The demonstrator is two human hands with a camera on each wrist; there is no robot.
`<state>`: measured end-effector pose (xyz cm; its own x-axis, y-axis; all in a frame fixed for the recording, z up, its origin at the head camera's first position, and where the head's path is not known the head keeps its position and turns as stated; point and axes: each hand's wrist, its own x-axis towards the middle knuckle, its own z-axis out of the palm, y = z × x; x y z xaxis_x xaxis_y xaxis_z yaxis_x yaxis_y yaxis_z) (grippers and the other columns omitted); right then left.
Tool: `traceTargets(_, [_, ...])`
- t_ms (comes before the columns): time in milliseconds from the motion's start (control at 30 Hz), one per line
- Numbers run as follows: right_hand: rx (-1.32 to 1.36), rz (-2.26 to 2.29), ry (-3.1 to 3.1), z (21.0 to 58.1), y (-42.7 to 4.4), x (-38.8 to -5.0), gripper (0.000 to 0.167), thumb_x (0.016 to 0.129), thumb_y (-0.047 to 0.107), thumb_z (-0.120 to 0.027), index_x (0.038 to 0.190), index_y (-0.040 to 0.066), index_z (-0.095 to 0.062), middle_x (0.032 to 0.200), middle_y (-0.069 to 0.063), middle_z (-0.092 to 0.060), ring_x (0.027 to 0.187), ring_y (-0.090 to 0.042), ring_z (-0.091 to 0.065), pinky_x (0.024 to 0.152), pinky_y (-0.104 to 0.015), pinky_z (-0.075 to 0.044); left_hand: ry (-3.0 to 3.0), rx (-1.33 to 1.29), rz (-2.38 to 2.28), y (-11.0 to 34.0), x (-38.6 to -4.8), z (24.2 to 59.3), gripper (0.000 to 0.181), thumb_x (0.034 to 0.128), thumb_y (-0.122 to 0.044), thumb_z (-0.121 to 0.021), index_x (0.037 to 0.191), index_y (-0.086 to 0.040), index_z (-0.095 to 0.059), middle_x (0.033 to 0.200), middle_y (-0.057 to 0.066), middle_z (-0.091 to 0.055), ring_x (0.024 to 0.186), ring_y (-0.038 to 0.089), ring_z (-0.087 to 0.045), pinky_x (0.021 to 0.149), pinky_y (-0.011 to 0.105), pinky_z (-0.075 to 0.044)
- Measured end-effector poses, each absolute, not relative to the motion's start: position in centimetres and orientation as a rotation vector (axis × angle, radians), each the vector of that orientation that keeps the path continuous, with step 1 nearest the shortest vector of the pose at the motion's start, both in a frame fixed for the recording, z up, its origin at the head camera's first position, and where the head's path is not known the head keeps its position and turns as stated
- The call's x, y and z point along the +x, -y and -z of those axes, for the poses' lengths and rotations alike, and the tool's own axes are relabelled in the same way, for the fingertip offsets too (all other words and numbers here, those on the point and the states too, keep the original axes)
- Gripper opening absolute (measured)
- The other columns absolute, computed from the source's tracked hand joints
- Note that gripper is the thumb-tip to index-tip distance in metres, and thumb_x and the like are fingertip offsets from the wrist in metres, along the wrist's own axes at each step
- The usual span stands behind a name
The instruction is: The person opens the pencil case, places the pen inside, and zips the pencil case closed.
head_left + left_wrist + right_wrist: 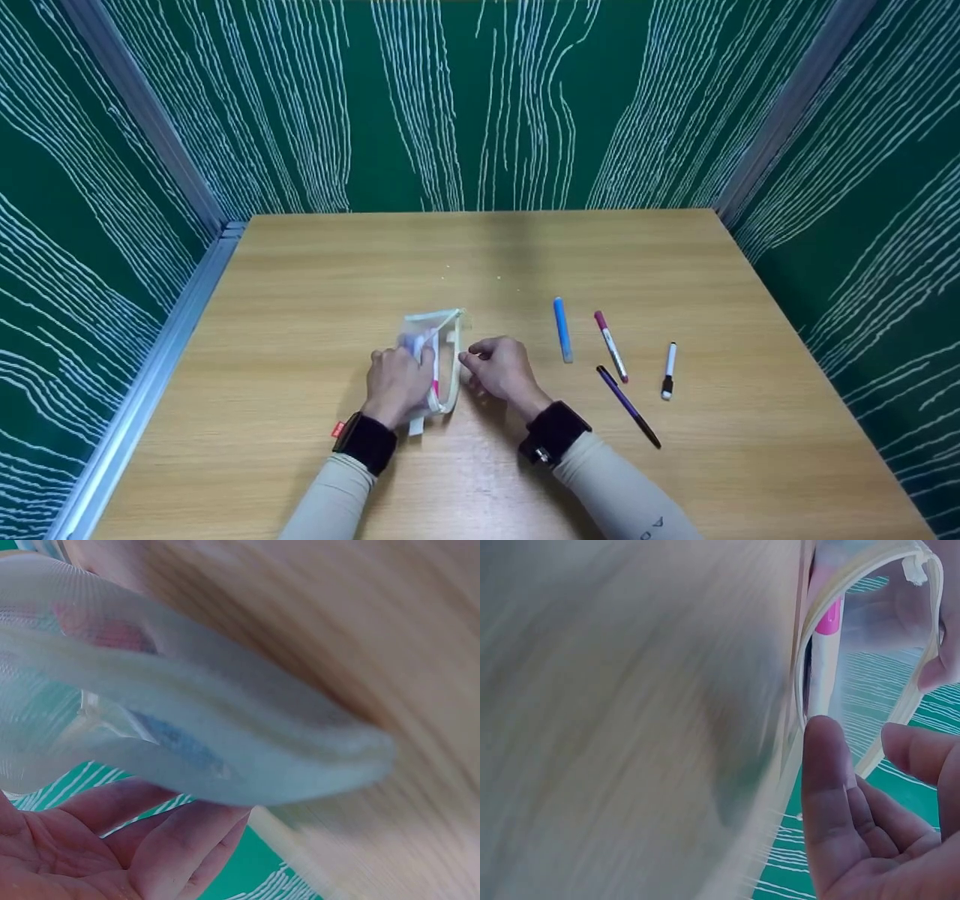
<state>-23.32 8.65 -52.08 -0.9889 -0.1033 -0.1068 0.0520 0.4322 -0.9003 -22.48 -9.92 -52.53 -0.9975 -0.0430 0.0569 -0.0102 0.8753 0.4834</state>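
A see-through zip pencil pouch (448, 375) stands upright on the table with its pale-rimmed mouth spread toward the right. Inside it, a white pen with a pink end (827, 637) shows in the right wrist view, and something blue (180, 742) in the left wrist view. My left hand (400, 381) grips the pouch's left side, the thumb at its rim and some fingers seen through the clear wall. Beside the mouth is my right hand (504, 369), thumb and fingers apart and holding nothing. Its fingertips (826, 739) are close to the rim; contact is unclear.
To the right lie a blue marker (562, 330), a white pen with a dark red cap (612, 347), a dark purple pen (628, 407) and a small white marker with a black cap (669, 371). Green patterned panels (510, 105) border the wooden table (337, 262).
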Motion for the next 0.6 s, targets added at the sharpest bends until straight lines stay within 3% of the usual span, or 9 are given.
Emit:
traceTargets(133, [-0.088,1.547,-2.591,51.9,-9.2,-23.0,0.033,0.094,0.02,-0.075,0.116,-0.005,-0.071,0.075,-0.017,-0.073,0.06,-0.035,-0.071,0.049,-0.039,-0.057,2.973,0.048,0.778,10.0,-22.5,52.6,0.051,0.1037,-0.043,-0.044,0.064,-0.012,-0.051,0.083,0.018,-0.067,0.08,0.035,-0.058,0.073,0.046,-0.047])
traceTargets(367, [-0.123,1.323,-2.852,52.2,-10.7,-22.8,0.035,0.091,0.027,-0.079,0.114,0.001,-0.075,0.08,-0.002,-0.072,0.058,-0.01,-0.065,0.066,-0.03,-0.055,2.927,-0.013,0.766,10.1,-22.3,52.8,0.06,0.1052,-0.042,-0.04,0.055,-0.011,-0.049,0.082,0.024,-0.069,0.084,0.042,-0.065,0.08,0.051,-0.049])
traceTargets(600, [-0.128,1.248,-2.925,52.2,-12.2,-22.5,0.035,0.088,0.027,-0.082,0.113,0.004,-0.075,0.082,-0.002,-0.073,0.068,-0.012,-0.065,0.068,-0.034,-0.055,2.922,-0.031,0.736,10.1,-22.3,52.7,0.058,0.105,-0.041,-0.041,0.056,-0.01,-0.05,0.083,0.026,-0.07,0.083,0.044,-0.066,0.081,0.05,-0.047])
